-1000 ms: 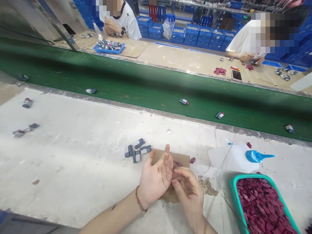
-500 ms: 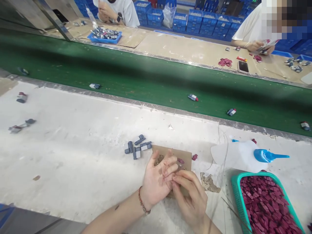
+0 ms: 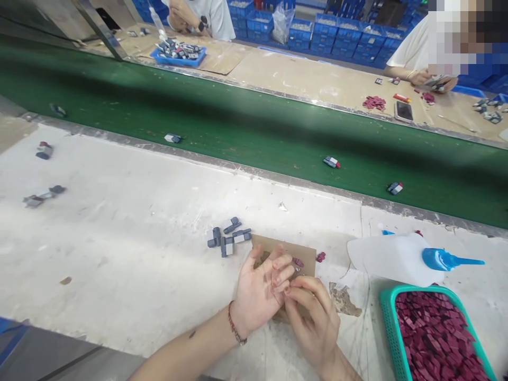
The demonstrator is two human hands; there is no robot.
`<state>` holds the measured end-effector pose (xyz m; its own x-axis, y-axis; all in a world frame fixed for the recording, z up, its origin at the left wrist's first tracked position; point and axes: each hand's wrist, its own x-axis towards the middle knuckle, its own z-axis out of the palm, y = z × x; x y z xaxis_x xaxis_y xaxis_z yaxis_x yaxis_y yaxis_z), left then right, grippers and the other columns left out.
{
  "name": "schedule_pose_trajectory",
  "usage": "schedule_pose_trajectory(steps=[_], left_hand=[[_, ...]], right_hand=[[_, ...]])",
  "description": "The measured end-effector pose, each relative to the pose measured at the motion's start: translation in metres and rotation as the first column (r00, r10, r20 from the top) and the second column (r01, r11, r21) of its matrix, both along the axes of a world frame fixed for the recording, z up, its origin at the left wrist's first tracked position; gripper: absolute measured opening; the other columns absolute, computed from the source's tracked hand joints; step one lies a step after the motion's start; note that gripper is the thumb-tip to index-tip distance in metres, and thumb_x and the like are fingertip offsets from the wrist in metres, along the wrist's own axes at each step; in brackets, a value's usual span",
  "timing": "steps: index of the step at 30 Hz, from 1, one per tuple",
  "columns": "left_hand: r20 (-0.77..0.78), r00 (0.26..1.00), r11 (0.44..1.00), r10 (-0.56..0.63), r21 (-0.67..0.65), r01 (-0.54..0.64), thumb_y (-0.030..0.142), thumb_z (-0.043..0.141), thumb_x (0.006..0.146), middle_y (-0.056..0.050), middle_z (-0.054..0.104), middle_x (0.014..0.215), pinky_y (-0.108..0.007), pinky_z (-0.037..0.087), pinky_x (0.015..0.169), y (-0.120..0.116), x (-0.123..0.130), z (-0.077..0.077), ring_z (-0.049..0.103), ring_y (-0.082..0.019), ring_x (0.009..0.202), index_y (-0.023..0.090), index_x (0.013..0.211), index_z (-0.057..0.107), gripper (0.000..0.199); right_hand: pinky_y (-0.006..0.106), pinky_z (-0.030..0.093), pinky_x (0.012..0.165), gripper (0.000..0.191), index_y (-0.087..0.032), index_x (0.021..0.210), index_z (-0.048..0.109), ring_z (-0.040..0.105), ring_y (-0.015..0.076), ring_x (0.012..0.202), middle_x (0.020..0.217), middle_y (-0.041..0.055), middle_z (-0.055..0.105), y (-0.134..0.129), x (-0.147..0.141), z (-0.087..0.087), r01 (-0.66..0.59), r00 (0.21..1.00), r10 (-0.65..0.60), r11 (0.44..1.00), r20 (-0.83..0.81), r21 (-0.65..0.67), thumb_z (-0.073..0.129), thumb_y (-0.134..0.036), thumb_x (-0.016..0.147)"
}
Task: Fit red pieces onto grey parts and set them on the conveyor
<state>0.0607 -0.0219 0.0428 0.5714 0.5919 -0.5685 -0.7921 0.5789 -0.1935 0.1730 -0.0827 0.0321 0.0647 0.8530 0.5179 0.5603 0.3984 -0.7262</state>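
Observation:
My left hand [image 3: 260, 293] is palm up over a brown cardboard piece [image 3: 286, 246], thumb and fingers apart, the outer fingers slightly curled. Against the edge of that palm, by the little finger, my right hand [image 3: 315, 323] pinches thumb and fingertips together. Whatever is between those fingertips is too small or hidden to make out. A few dark red pieces [image 3: 320, 257] lie on and beside the cardboard. Left of it sit several grey-blue plastic parts with white faces [image 3: 227, 246].
A green basket [image 3: 387, 323] full of dark red pieces stands at right, behind it a white bottle with a blue nozzle [image 3: 397, 256] on its side. Beyond runs a green conveyor belt [image 3: 238, 121] carrying small assembled parts [image 3: 332, 162]. Two people sit across it.
Parts on the belt have moved right, and the rightmost one has left the view. The whole view has shifted slightly. My hands keep nearly the same pose, the right still pinching beside the left palm.

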Motion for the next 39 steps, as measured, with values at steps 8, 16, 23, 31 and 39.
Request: schedule_pose_trajectory(steps=[8,16,23,31,39], left_hand=[[-0.008,1.0,1.0,-0.016,0.023,0.016,0.038,0.026,0.1,0.001,0.04,0.063,-0.019,0.04,0.043,0.001,0.002,-0.006,0.037,-0.009,0.045,0.009,0.077,0.066,0.054],[-0.05,0.999,1.0,-0.013,-0.005,0.012,0.034,0.028,0.099,0.0,0.04,0.065,-0.02,0.043,0.047,-0.002,0.006,-0.006,0.04,-0.01,0.049,0.01,0.074,0.064,0.05],[-0.055,0.998,0.999,0.009,-0.051,-0.012,0.032,0.03,0.098,-0.001,0.04,0.067,-0.019,0.044,0.047,0.0,0.007,-0.003,0.042,-0.011,0.054,0.01,0.072,0.061,0.046],[-0.063,0.998,0.996,0.025,-0.084,-0.03,0.029,0.031,0.097,0.0,0.038,0.065,-0.018,0.045,0.047,-0.001,0.008,-0.001,0.043,-0.01,0.053,0.01,0.071,0.059,0.043],[-0.066,0.998,0.995,0.006,-0.101,-0.013,0.029,0.033,0.096,0.0,0.036,0.066,-0.019,0.046,0.048,-0.002,0.007,0.001,0.041,-0.011,0.055,0.012,0.069,0.057,0.04]], right_hand=[[0.027,0.052,0.066,0.013,-0.024,0.084,0.064,0.065,0.0166,0.076,0.083,0.002,0.064,0.008,0.006,0.007,-0.103,0.983,0.06,0.962,-0.173,-0.254,0.058,-0.014,0.09],[0.027,0.05,0.065,0.014,-0.024,0.084,0.062,0.061,0.0173,0.075,0.083,0.0023,0.061,0.009,0.005,0.004,-0.139,0.967,0.061,0.939,-0.246,-0.314,0.053,-0.017,0.092],[0.027,0.048,0.062,0.016,-0.023,0.084,0.06,0.059,0.0168,0.07,0.081,0.0018,0.06,0.009,0.003,-0.001,-0.115,0.973,0.049,0.95,-0.226,-0.289,0.049,-0.014,0.092],[0.027,0.049,0.063,0.018,-0.024,0.089,0.061,0.06,0.0171,0.072,0.082,0.0023,0.061,0.009,0.002,-0.004,-0.117,0.983,0.076,0.959,-0.165,-0.259,0.048,-0.013,0.093],[0.029,0.051,0.062,0.02,-0.023,0.09,0.06,0.061,0.018,0.073,0.082,0.0037,0.061,0.009,0.003,-0.004,-0.114,0.991,0.096,0.969,-0.092,-0.219,0.046,-0.01,0.093]])
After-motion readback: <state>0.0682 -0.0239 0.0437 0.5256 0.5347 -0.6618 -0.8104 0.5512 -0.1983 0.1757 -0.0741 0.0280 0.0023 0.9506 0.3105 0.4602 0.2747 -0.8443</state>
